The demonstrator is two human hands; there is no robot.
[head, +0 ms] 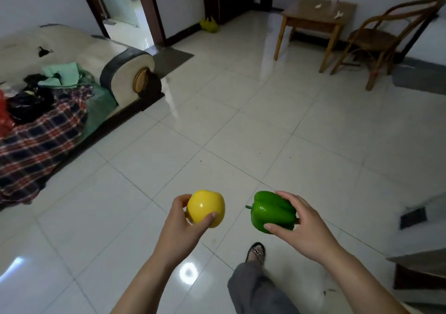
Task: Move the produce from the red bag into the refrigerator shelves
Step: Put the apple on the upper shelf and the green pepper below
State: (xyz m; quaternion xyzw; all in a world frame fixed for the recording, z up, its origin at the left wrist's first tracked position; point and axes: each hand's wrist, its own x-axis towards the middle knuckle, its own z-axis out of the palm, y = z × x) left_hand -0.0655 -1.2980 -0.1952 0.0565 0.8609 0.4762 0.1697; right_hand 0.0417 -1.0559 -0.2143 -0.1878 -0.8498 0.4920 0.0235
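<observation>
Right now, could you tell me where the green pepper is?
The right hand grips the green pepper, low in the head view, beside the yellow pepper.

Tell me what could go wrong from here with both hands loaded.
1. The left hand grips the yellow produce, the right hand the green pepper; with no hand free, opening a door may mean a drop.
2. The tile floor looks glossy; the sandal could slip mid-step.

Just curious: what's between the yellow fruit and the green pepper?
Nothing: in the head view, only bare floor tile shows between yellow fruit and green pepper.
</observation>
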